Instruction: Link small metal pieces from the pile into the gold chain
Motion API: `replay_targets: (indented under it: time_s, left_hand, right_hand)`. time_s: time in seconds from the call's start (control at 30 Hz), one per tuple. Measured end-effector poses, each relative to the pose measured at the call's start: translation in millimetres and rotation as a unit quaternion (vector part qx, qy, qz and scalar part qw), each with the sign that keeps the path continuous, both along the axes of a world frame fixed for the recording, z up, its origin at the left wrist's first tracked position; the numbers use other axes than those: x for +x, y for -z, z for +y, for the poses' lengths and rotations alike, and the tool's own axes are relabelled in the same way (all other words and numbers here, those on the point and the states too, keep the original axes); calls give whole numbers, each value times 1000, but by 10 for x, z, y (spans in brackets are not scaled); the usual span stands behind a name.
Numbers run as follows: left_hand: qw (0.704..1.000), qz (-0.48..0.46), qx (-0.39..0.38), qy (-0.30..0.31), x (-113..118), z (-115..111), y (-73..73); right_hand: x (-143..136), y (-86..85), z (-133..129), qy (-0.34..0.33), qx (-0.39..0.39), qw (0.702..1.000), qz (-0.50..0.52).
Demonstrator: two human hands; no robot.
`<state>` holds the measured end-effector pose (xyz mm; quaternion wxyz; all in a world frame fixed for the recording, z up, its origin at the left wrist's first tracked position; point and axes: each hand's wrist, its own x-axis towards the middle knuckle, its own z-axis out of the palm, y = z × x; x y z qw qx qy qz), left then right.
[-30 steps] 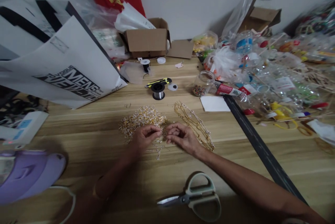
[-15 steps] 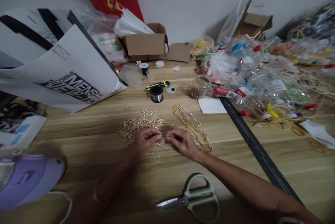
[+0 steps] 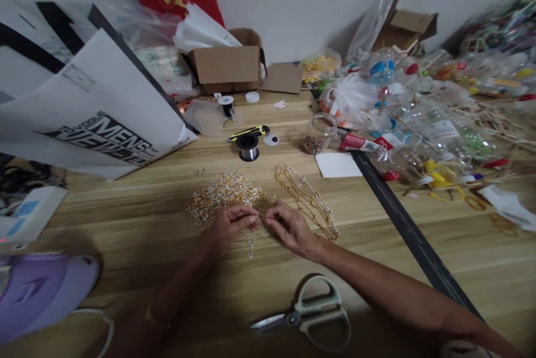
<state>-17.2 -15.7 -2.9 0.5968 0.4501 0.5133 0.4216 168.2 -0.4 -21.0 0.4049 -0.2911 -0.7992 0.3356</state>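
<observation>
My left hand [image 3: 235, 223] is pinched closed at the near right edge of a pile of gold and silver beads [image 3: 218, 193]. Facing it, my right hand [image 3: 291, 227] is also pinched, with its fingertips a small gap away. Whatever the fingertips hold is too small to name. A short silver chain [image 3: 251, 246] lies on the wood just below my left hand. Gold and silver bead strands [image 3: 307, 199] lie beyond and to the right of my right hand. Grey-handled scissors [image 3: 320, 313] rest nearer to me, blades pointing left.
Behind the beads are a wire spool [image 3: 248, 148], a yellow-black cutter [image 3: 251, 133] and a bead jar [image 3: 318, 137]. A white bag [image 3: 104, 106] and purple iron [image 3: 50, 291] stand left. Plastic bottles [image 3: 435, 129] crowd the right, past a black strip [image 3: 402, 215].
The view has shifted slightly, so most things sit a little further left and higher. Both hands stay pinched close together in nearly the same pose.
</observation>
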Motion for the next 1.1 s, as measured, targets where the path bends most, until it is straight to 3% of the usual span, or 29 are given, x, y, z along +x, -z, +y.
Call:
replay_targets:
  time_s: [1.1]
  left_hand:
    - [997, 69, 42, 9, -2, -9, -46]
  right_hand:
    - [-8, -6, -8, -2, -14, 1000, -24]
